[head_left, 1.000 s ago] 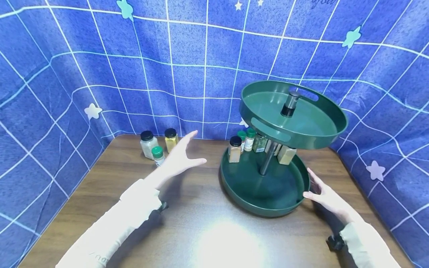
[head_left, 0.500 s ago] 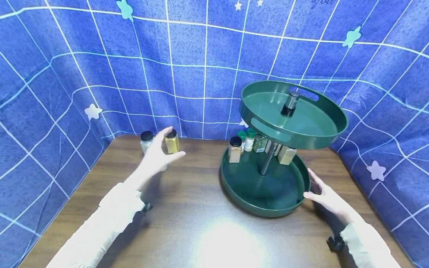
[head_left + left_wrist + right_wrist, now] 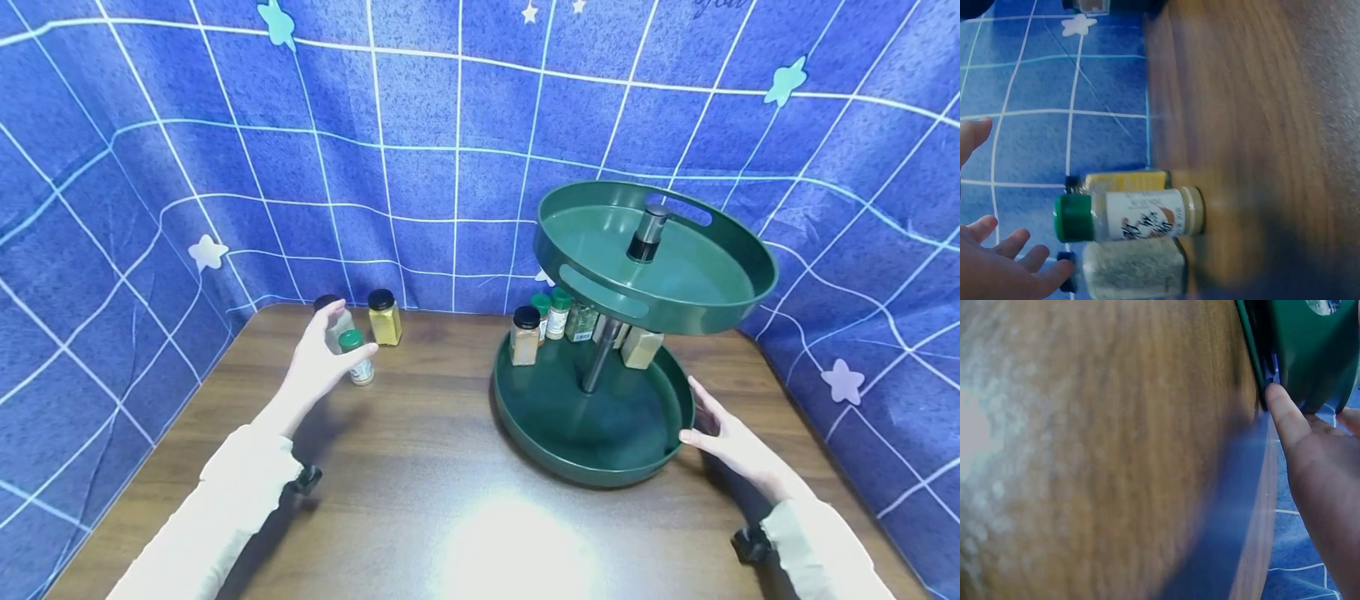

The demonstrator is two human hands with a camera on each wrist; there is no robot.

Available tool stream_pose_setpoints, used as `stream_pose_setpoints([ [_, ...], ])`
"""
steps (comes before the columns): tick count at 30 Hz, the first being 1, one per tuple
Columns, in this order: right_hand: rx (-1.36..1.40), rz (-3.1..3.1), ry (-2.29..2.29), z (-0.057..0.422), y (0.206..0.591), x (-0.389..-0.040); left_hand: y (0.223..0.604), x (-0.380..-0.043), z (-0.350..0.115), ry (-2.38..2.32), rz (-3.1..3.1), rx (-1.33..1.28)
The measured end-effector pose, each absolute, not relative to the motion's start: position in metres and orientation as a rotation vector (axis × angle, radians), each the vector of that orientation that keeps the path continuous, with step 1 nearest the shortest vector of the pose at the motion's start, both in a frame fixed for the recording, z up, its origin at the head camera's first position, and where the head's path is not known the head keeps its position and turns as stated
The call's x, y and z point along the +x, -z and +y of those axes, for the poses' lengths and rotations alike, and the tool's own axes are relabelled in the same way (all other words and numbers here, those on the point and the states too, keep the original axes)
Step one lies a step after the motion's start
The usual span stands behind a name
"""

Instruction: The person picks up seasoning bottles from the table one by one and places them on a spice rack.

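Note:
My left hand (image 3: 315, 367) is spread beside a small green-capped spice jar (image 3: 362, 372), its thumb and fingers apart and holding nothing. Just behind that jar, partly hidden by the fingers, stands a clear spice jar (image 3: 341, 327) with a black lid. A yellow spice jar (image 3: 386, 325) with a black lid is to their right. In the left wrist view the green-capped jar (image 3: 1147, 215) lies between the other two. My right hand (image 3: 731, 437) touches the right rim of the green two-tier turntable's lower tray (image 3: 570, 433), thumb and fingers lightly spread against it.
Several spice jars stand along the back of the lower tray, among them a black-lidded jar (image 3: 525, 340) at its left. The upper tray (image 3: 712, 279) overhangs them on a central post (image 3: 602, 358). A blue curtain (image 3: 420, 167) encloses the wooden table (image 3: 420, 467).
My left hand has moved left, from beside the yellow jar to the green-capped jar, uncovering both. The right hand and the turntable have stayed in place.

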State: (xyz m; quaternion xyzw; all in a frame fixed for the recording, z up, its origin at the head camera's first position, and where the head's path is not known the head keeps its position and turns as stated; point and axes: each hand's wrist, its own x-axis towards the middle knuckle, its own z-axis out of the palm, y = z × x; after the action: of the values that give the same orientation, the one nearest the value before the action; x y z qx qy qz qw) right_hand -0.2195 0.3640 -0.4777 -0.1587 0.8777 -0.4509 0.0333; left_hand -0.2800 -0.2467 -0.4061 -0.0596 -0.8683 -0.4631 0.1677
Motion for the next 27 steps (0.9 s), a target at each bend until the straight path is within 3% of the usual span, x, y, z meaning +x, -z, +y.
stream_pose_setpoints([
  [27,-0.449,2.741,1.323,0.364,0.478,-0.220,0.444,-0.292,-0.265,1.813,-2.413,0.146],
])
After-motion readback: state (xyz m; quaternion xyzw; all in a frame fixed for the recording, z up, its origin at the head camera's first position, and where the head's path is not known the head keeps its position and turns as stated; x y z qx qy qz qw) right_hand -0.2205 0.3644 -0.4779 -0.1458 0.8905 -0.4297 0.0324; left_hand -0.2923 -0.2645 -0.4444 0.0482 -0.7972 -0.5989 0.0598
